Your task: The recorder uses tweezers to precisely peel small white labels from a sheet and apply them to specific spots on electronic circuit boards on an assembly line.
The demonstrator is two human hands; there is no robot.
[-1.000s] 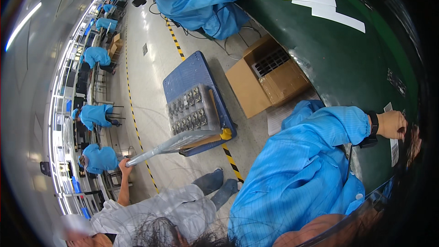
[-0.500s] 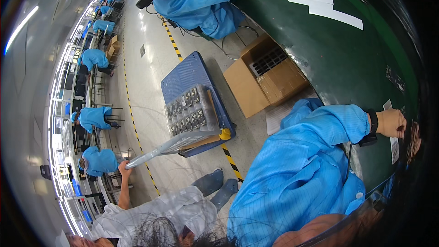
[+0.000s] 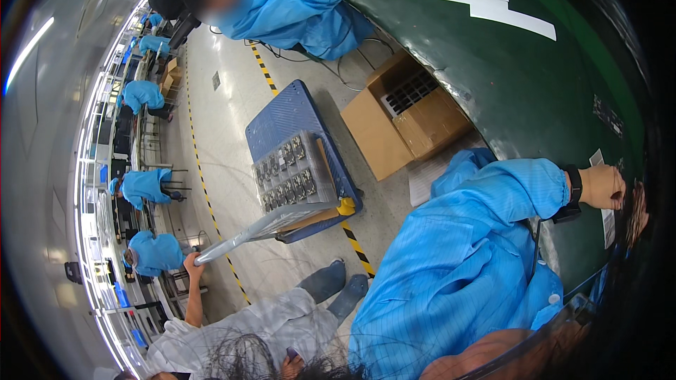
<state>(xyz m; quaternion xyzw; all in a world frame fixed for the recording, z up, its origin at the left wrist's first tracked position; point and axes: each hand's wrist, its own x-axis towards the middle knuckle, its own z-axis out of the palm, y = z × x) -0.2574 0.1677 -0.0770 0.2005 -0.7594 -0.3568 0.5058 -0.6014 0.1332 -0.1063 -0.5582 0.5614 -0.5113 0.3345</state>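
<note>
My left hand point(image 3: 603, 187), in a blue sleeve with a black band point(image 3: 572, 195) at the wrist, rests over the green worktop at the far right. Its fingers are curled closed, and whatever they may hold is hidden. White paper strips stick out on both sides of that hand; the lower strip point(image 3: 608, 228) lies on the worktop point(image 3: 521, 112). Close beside it, in the dark rim of the picture, part of my right hand point(image 3: 639, 214) shows. Its fingers are too dim and cut off to read.
Several white strips point(image 3: 493, 3) lie farther along the worktop. An open cardboard box point(image 3: 436, 123) with dark parts stands beside its edge. A blue platform trolley point(image 3: 282, 109) carries clear trays point(image 3: 289, 172); a person in white point(image 3: 239, 331) grips its handle. A co-worker point(image 3: 289, 17) sits beyond.
The co-worker at the top appears farther left, with the head more in view. A hand of the person in white shows more at the bottom. My hands have hardly moved.
</note>
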